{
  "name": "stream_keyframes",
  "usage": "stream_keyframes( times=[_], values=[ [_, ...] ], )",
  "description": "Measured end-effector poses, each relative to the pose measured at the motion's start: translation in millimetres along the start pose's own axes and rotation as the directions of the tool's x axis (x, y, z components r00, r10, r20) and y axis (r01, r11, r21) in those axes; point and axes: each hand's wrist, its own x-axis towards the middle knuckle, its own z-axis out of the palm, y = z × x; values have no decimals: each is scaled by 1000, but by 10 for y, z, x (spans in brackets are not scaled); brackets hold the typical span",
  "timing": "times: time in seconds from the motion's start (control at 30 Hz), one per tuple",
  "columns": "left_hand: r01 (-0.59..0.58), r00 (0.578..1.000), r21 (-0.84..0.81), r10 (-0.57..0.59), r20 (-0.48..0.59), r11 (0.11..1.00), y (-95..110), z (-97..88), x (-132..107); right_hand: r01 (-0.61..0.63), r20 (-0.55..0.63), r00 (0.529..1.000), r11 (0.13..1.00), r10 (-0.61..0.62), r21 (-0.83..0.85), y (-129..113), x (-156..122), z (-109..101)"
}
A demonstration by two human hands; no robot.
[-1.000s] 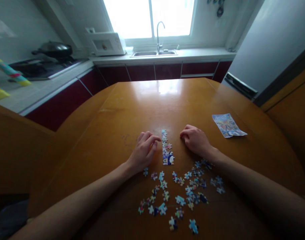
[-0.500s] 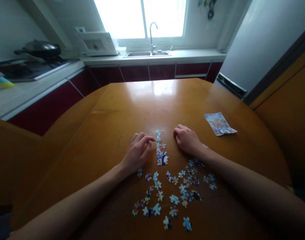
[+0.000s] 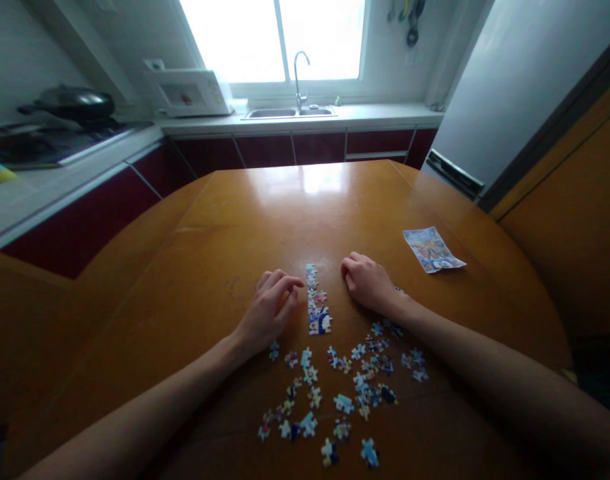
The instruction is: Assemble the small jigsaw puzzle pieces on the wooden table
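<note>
A narrow strip of joined jigsaw pieces (image 3: 312,303) lies upright in view on the table, wider at its near end. Just left of it is my left hand (image 3: 271,303), index finger reaching toward the strip and thumb apart, with nothing seen between them. On the other side my right hand (image 3: 367,280) rests on the wood with its fingers curled under; whatever they may hold is hidden. Loose jigsaw pieces (image 3: 343,403) are scattered nearer to me, several below my right forearm. A small piece shows partly behind my right wrist.
A creased printed picture sheet (image 3: 432,249) lies at the right on the wooden table (image 3: 265,220). Beyond the table are a sink (image 3: 272,113) with a tap, a white microwave (image 3: 189,93) and a dark pan (image 3: 75,103) on the stove. A fridge (image 3: 515,87) stands at the right.
The whole view has shifted slightly, so everything sits a little further left and lower. Both hands stay in about the same place beside the strip, and the pieces look unmoved.
</note>
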Motion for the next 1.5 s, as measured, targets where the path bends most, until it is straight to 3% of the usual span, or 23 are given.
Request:
stream_keyframes(
  times=[1.3, 1.5],
  values=[
    [-50, 998, -28, 49, -36, 998, 17, 20, -16, -15, -13, 1000, 997, 16, 76, 16, 2, -24],
    [-36, 998, -37, 35, -45, 999, 37, 15, -9, -16, -90, 995, 966, 41, 257, 76, -1, -6]
  ],
)
